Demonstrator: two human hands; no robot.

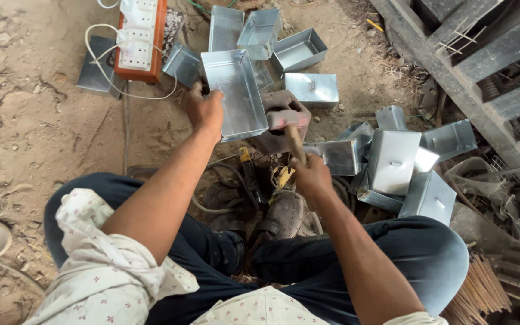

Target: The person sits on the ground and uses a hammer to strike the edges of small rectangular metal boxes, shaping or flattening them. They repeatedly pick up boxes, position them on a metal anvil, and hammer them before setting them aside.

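My left hand (205, 111) grips the left edge of a shiny sheet-metal box (234, 95) and holds it tilted against a worn block (284, 105) on the ground. A wooden-handled hammer (290, 129) is in my right hand (311, 176), which holds the handle low; the blurred hammer head is at the box's right edge, over the block. I sit on the ground with my legs in dark trousers folded and my shoes (284, 213) below the block.
Several finished metal boxes lie in a heap behind (299, 51) and to the right (392, 159). An orange and white power strip (141, 39) with white cables lies at the back left. Dark wooden beams (482, 72) run along the right. Thin rods (479, 292) lie bottom right.
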